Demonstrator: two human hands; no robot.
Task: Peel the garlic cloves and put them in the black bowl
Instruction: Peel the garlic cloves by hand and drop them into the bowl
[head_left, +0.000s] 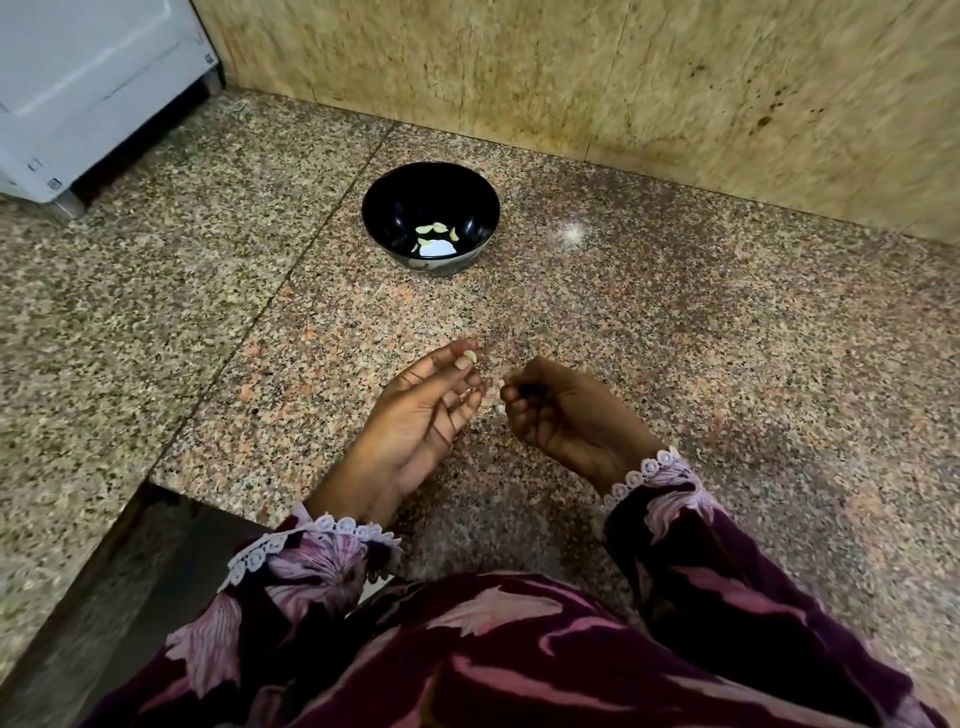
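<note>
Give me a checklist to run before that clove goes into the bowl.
1. Clove pinched in the left hand: ok.
2. Clove fully peeled: looks bare, but cannot tell for certain.
3. Black bowl upright on the counter: ok.
4. Room in the bowl, only a few peeled cloves inside: ok.
5. Way from hand to bowl free: ok.
6. Right hand holds nothing: cannot tell, its fingers are curled.

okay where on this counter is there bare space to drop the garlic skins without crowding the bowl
Bare granite lies right of the black bowl, out toward the tan wall, and left of the bowl toward the white appliance. The strip between the bowl and the hands is open too. Tightest spot: around the left hand, pinching a garlic clove, and the right hand.
</note>
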